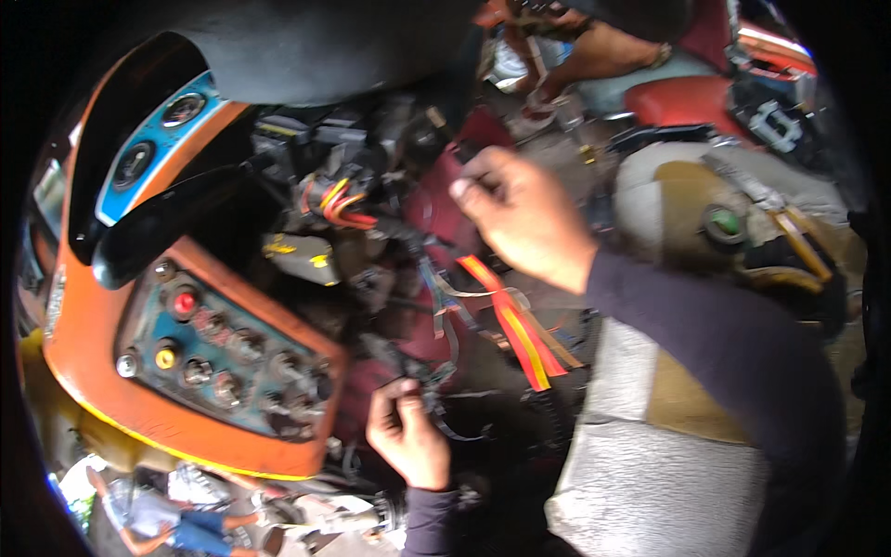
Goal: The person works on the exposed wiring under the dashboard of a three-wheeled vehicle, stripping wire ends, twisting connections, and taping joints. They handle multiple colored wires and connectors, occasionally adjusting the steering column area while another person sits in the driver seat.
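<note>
My right hand (524, 218) is raised over the wiring, thumb and fingers closed in a pinch; a dark thin piece shows at the fingertips, too blurred to name. Lower down, my left hand (408, 436) has its fingers curled and thumb pressed in, close to a dark wire end (399, 367); whatever it grips is hidden. Between the hands hang loose thin wires (450, 320) and a red-and-yellow strip (515, 330). Farther left, a bundle of red and yellow wires (343, 204) comes out of the opening beside a grey block with yellow marks (302, 258).
An orange dashboard (223, 278) with knobs and blue-backed gauges (139, 162) stands at left. On the worn grey seat (659, 473) at right lie a yellow-handled tool (803, 246) and a dark ring with a green centre (724, 223). Other people (613, 51) appear top and lower left.
</note>
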